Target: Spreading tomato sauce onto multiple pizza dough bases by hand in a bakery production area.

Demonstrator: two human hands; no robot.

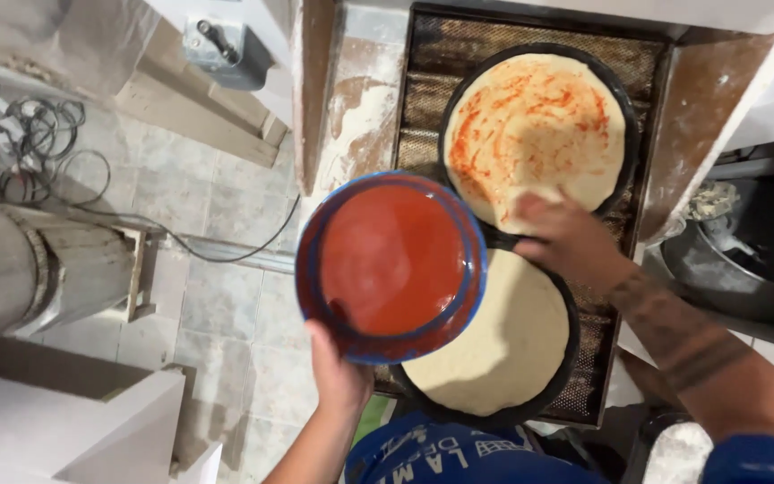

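Now left hand (pixel 338 372) grips sauce bowl (pixel 391 266) underneath

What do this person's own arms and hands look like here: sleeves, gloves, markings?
Both hands are bare, with no gloves. The right forearm carries dark tattoo bands and patterning from the wrist up, and a blue sleeve shows at the upper arm. The left hand and right hand show no rings; the left forearm is bare and unmarked.
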